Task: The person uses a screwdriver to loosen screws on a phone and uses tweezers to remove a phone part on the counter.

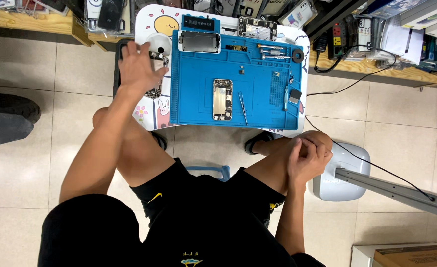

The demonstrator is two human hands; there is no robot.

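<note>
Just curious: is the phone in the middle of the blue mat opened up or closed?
Opened up: the phone lies flat with its metal insides bare, no screen over them.

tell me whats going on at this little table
A seated person works at a small white table covered by a blue repair mat. Their left hand reaches over a phone part lying at the mat's left edge; whether the grip has closed on it is unclear. The right hand rests on the knee, holding nothing. An opened phone lies mid-mat with tweezers beside it.
</note>
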